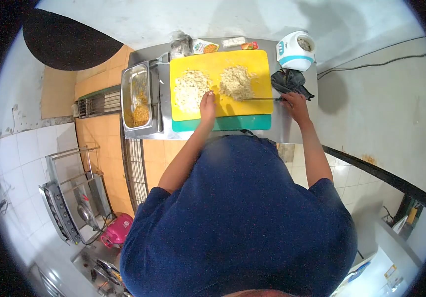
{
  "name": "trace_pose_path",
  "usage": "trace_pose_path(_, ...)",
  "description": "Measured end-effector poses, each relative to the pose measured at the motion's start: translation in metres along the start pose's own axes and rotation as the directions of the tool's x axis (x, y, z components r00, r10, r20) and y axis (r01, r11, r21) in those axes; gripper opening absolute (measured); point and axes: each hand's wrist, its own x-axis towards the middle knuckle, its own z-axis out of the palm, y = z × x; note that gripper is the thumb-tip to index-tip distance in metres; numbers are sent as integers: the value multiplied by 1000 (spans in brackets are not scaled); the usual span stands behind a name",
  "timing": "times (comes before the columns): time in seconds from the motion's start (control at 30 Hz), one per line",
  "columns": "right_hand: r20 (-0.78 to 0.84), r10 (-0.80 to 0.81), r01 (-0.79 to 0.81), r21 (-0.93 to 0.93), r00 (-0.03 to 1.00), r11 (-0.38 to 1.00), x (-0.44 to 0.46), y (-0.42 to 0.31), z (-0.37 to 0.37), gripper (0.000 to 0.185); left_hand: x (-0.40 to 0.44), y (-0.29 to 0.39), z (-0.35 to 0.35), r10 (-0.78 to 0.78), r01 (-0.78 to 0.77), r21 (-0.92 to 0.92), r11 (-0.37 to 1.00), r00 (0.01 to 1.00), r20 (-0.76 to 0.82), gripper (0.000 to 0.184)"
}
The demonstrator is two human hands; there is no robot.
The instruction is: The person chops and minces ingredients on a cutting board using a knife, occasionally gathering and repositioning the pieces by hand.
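A yellow cutting board (218, 115) lies over a green cutting board (223, 123) on the steel table. Two heaps of pale, finely chopped food rest on the yellow board: a left heap (191, 89) and a right heap (236, 83). My right hand (296, 106) is closed around the handle of a knife (260, 99), whose blade lies flat-looking across the board, its tip near the right heap's lower edge. Between the heaps, beside the left one, is my left hand (207, 105), fingers drawn together. Anything in them is too small to make out.
Left of the boards stands a steel tray (125, 106) with yellowish food inside. A white and blue appliance (292, 59) and a black plastic bag (288, 80) sit at the right. Packets (205, 46) and a clear bag (180, 45) line the back edge by the wall.
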Motion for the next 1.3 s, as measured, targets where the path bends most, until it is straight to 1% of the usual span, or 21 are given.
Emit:
trace_pose_path(0.13,-28,-49,52,92,998,994,-6,-25,-13,26,2,-2,5,-44,44,-1,999,998,55,51)
trace_pose_path(0.23,87,2,-1,-12,996,1000,-8,-45,-15,26,1,4,12,-74,79,-24,997,983,170,57)
trace_pose_path(0.33,-31,-16,14,-62,999,998,-12,-48,-4,24,2,9,18,-105,131,-97,987,965,239,59)
trace_pose_path(0.43,-92,69,-73,-43,993,996,-12,-56,-9,23,3,17,14,-41,58,-73,996,975,217,57)
trace_pose_path(0.53,-77,47,-54,-96,996,994,-12,-65,-15,22,6,27,3,9,4,-64,998,982,188,57)
trace_pose_path(0.63,-15,11,-12,-38,1000,999,-13,-80,-13,22,10,33,-3,37,-31,-44,999,989,143,56)
trace_pose_path(0.67,37,25,-23,-66,999,998,-13,-85,-9,23,11,33,-4,40,-35,-41,999,992,116,55)
trace_pose_path(0.77,-24,66,-68,-99,998,993,-20,-113,1,27,17,27,-8,46,-36,-123,992,996,78,54)
trace_pose_path(0.8,33,136,-132,-112,990,985,-21,-126,-3,33,14,27,-9,59,-52,-125,991,997,57,54)
trace_pose_path(0.9,52,118,-112,-115,992,987,-25,-141,4,33,8,31,-8,107,-106,-116,988,994,0,52)
trace_pose_path(1.0,-16,58,-59,-63,998,996,-30,-139,22,31,1,32,-7,158,-163,-97,982,986,-56,49)
trace_pose_path(1.1,-8,212,-211,-126,977,969,-25,-135,29,31,-3,21,-6,193,-200,-84,976,978,-83,43)
trace_pose_path(1.2,-64,181,-184,-53,982,981,-24,-127,28,31,-1,10,-6,229,-237,-105,966,970,-83,38)
trace_pose_path(1.27,-64,92,-91,21,994,996,-26,-126,32,30,-2,1,-4,265,-274,-148,950,961,-78,35)
trace_pose_path(1.3,-67,50,-46,57,997,997,-26,-128,31,30,-2,0,-4,255,-265,-153,952,963,-82,34)
